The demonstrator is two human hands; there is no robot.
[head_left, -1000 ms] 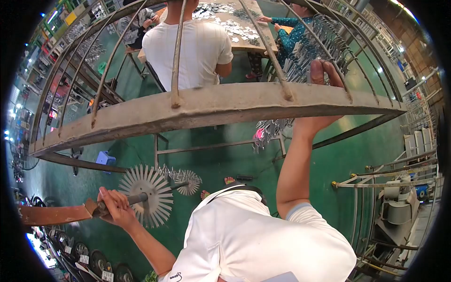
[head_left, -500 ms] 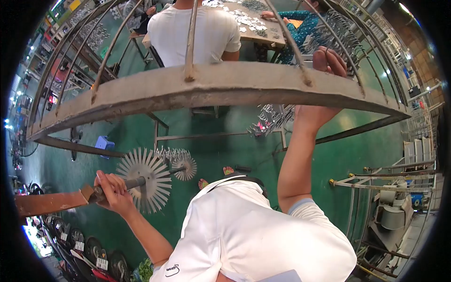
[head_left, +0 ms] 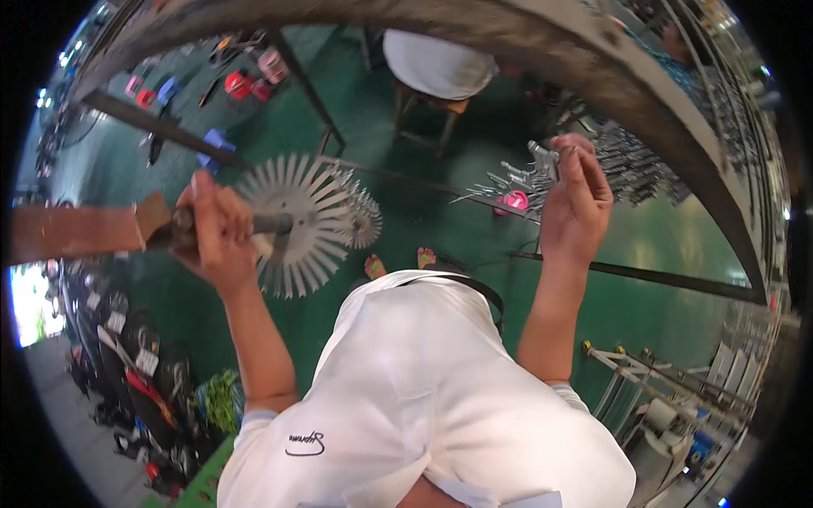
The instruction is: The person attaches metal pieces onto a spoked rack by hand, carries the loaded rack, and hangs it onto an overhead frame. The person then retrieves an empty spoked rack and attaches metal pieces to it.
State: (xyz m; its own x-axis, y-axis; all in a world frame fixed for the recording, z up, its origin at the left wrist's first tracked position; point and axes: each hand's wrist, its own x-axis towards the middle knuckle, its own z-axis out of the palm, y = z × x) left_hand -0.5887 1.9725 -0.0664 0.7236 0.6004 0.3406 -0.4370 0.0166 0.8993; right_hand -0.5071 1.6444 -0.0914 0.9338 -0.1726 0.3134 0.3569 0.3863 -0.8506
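Observation:
My left hand is wrapped round the shaft beside a large slotted metal disc. A smaller disc with small metal parts stands behind it. A rusty orange arm reaches the shaft from the left. My right hand is raised below the curved metal frame, its fingers pinched on a small silvery metal part. Many similar metal parts hang in rows just behind and to the right of it.
A curved metal frame spans the top and right. A person in white sits on a stool ahead. Motorbikes stand at the lower left, a wheeled metal rack at the lower right. A blue stool is on the green floor.
The view has tipped downward. My right hand has come out from behind the frame's bar to this side, with a small metal part now visible at its fingers. My left hand stays on the shaft.

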